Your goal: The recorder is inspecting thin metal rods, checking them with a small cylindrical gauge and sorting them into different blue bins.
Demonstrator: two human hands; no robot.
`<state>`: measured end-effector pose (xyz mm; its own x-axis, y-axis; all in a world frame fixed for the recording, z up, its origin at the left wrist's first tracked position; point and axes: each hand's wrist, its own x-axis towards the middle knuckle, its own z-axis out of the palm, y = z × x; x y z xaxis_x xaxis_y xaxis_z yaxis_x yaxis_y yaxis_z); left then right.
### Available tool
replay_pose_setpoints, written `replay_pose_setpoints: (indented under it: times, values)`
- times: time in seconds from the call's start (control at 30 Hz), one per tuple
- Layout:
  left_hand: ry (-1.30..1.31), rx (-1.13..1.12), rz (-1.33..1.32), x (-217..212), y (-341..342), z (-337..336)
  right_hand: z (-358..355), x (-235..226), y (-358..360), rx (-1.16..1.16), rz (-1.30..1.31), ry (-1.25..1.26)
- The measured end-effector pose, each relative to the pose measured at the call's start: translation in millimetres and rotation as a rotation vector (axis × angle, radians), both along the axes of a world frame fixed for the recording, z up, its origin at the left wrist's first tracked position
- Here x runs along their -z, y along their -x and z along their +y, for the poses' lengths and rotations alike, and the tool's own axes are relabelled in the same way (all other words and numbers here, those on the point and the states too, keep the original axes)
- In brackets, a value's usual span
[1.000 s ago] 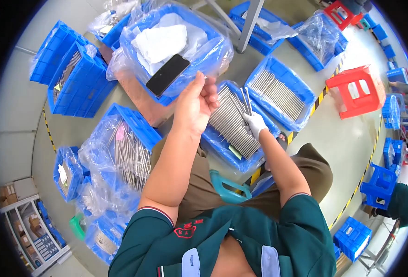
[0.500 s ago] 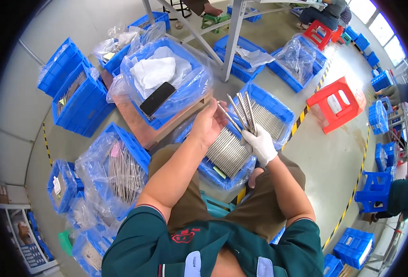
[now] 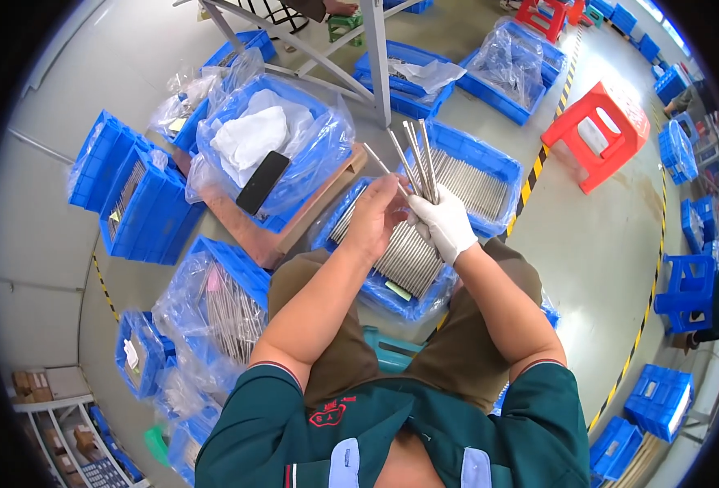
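right hand point(image 3: 445, 224), white-gloved, grips a fanned bundle of metal rods point(image 3: 415, 163) | left hand point(image 3: 378, 220), bare, closed on the rods' lower ends | bundle held just above the blue bin point(image 3: 376, 289) | bin full of rods; sorting seems early

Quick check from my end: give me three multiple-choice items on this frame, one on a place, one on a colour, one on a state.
1. Where does the dark phone lie?
A. in a plastic-lined blue bin
B. on the red stool
C. on the floor

2. What colour is the glove on the right hand?
A. black
B. white
C. yellow

3. How are the metal rods held?
A. lying flat in a lap
B. fanned upward from the right hand, left hand on one
C. bundled in tape

A: phone rests on white padding in the bin. B: glove is white. B: rods splay above the hands.
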<state>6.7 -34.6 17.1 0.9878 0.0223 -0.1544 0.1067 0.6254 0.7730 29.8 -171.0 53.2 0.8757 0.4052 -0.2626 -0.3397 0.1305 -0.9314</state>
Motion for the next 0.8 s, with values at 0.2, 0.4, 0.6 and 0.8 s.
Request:
replay_pose_setpoints:
  times: [0.2,0.4,0.6,0.8]
  values:
    - [-0.093,-0.066,0.017,0.0,4.8,-6.0,1.6,2.0,4.0,0.057,-0.133,0.142]
    - [-0.197,-0.115,-0.033,4.1,7.9,-12.0,-0.3,-11.3,7.7,-0.006,0.047,0.048]
    - [-0.064,-0.021,0.019,-10.1,4.7,4.0,-15.5,-6.0,-21.2,0.091,-0.095,0.133]
    - [0.206,0.407,0.162,-11.6,16.6,-8.7,-29.3,5.2,-34.2,-0.062,0.252,-0.387]
